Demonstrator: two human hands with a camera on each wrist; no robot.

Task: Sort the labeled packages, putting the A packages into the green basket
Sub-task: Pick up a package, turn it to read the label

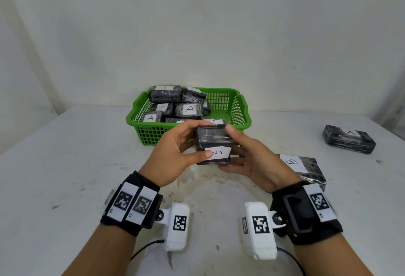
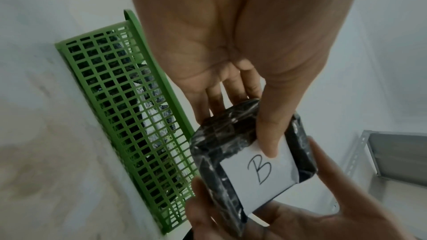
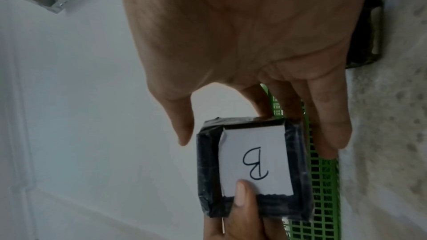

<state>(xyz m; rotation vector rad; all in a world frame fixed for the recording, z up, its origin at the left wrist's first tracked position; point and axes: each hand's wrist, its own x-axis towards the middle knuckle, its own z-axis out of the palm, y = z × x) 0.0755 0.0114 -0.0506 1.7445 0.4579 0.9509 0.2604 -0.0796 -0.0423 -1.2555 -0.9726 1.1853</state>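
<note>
Package (image 1: 212, 144), marked B, stiff, probably light, slippery-wrapped: gripped at opposite sides by curled left hand (image 1: 173, 153) and right hand (image 1: 254, 157).

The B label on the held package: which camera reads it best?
The left wrist view: the B label faces it, large and nearly upright. The right wrist view shows it equally large but upside down; the head view shows it small, sideways, partly under a thumb.

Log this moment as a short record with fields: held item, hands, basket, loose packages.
held item: B package, in front of the green basket
left hand: grips the B package, thumb on its label
right hand: holds its other side
basket contents: several A-labelled packages
loose on table: A package far right; second B package by the right wrist
</note>
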